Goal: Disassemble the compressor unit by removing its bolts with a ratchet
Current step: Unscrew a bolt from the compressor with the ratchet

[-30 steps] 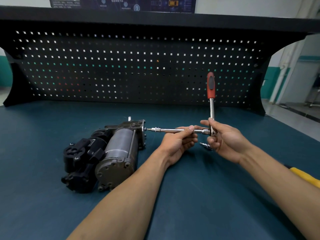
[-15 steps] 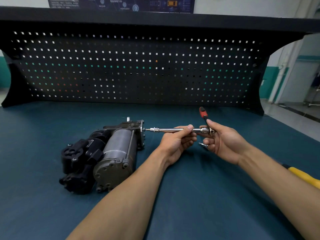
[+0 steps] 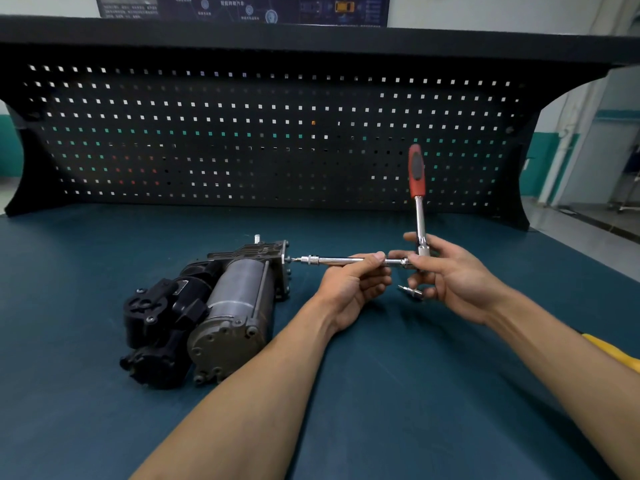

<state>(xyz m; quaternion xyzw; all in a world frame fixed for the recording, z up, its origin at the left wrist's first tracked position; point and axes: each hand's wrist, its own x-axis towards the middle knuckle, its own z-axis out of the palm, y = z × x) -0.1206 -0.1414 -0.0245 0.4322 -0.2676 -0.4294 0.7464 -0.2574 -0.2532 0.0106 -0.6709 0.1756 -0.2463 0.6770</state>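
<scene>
The compressor unit (image 3: 207,306) lies loose on the bench (image 3: 381,393), left. My left hand (image 3: 349,285) pinches the extension bar (image 3: 332,260); my right hand (image 3: 446,275) grips the ratchet (image 3: 417,202) head. The unit may twist, or the bit slip off the bolt.

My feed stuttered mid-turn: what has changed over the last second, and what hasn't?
The red-handled ratchet swung down away from the person half a second ago and is upright again now, turned by the right hand. The left hand still steadies the chrome extension bar, whose tip stays at the end plate of the grey and black compressor unit, which has barely moved.
</scene>
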